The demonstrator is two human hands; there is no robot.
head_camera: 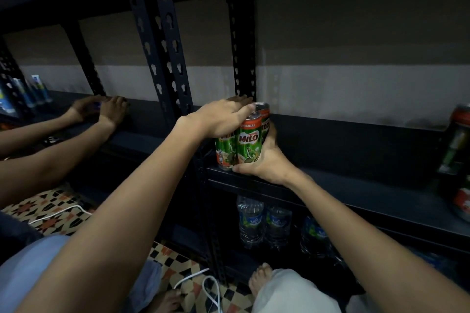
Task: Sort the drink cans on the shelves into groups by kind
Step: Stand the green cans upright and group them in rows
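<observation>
Holding a Milo can cluster [241, 138] at the shelf [356, 185] front edge: your right hand [264, 160] fingers wrap it from below, left hand [223, 117] curls over the tops. One group formed; red-top cans [457, 145] far right & blue cans [38, 91] far left remain apart.

Three green Milo cans [249, 140], three water bottles [250, 221], two more cans [457, 145] far right.

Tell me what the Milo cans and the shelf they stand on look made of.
Milo cans: likely thin metal, glossy printed wrap, silvery rim on top. Shelf: probably painted steel, matte black, with keyhole-punched uprights. Both hands grip the cans.
</observation>
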